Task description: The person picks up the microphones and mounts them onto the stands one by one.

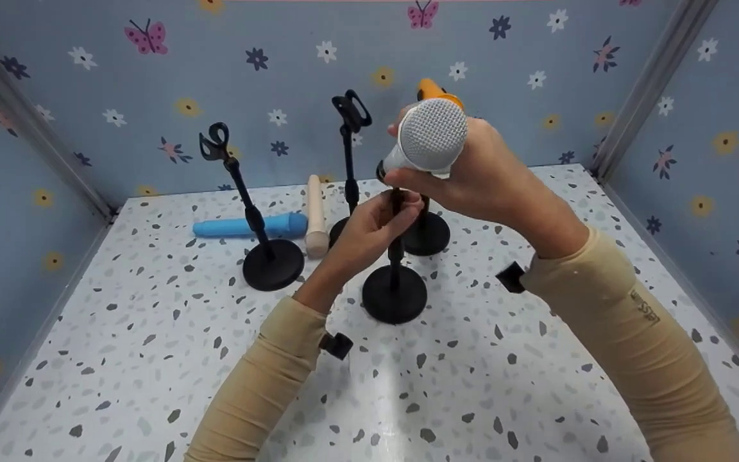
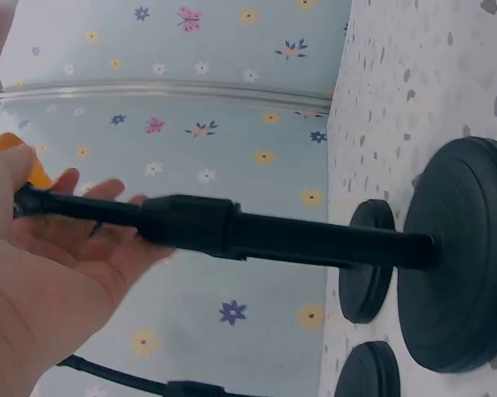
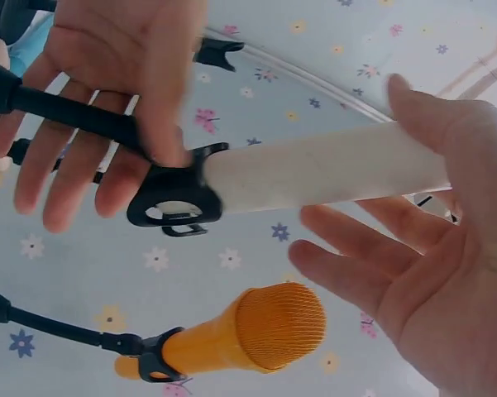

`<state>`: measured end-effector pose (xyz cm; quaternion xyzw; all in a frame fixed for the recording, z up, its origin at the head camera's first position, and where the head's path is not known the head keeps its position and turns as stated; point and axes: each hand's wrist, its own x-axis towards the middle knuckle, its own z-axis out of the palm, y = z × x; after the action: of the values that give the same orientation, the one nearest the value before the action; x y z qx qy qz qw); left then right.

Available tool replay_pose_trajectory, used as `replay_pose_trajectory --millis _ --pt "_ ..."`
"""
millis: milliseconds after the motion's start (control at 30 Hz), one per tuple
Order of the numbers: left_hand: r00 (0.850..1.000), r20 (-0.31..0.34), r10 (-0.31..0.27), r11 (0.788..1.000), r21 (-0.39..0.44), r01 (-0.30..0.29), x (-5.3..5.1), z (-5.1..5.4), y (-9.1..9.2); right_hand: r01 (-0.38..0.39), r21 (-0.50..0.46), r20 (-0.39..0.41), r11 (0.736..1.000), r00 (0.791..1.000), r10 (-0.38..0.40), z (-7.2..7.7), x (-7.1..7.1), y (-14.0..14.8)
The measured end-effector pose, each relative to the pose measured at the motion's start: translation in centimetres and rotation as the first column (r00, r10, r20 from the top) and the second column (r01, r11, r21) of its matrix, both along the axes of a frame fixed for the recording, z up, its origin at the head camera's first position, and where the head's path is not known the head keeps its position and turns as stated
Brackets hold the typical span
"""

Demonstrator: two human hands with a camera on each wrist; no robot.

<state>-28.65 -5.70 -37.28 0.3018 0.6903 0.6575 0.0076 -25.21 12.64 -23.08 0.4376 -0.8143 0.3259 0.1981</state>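
We see a blue microphone [image 1: 225, 227] lying on the tabletop [image 1: 170, 321], our left grip [image 1: 376, 229] pinching the front stand [image 1: 396, 253], a white microphone [image 1: 430, 136] through that stand's clip [image 3: 169, 184], and our right grip [image 1: 490, 176] curled round the white microphone.

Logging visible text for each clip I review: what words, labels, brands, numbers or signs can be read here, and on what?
"LetsSlim", on the right sleeve; small and turned, so the exact spelling is uncertain.
No lettering can be made out on the white microphone, orange microphone or nearest black stand.
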Motion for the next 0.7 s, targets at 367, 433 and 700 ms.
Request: replay_pose_trajectory --millis 367,433,700 --pt "0.995 -0.061 -0.078 0.995 -0.061 0.074 -0.6 -1.5 -0.9 -0.022 -0.043 -0.075 0.999 0.997 0.018 0.2 0.8 0.3" --pt "0.996 -0.067 -0.065 0.995 -0.083 0.059 -0.6 -1.5 -1.0 -0.033 -0.055 -0.082 0.998 0.996 0.029 0.0 0.7 0.3" --pt "0.993 -0.101 -0.065 0.992 -0.113 0.053 -0.8 -1.8 -1.1 -0.010 -0.038 -0.100 0.999 0.995 0.006 -0.5 0.5 0.0"
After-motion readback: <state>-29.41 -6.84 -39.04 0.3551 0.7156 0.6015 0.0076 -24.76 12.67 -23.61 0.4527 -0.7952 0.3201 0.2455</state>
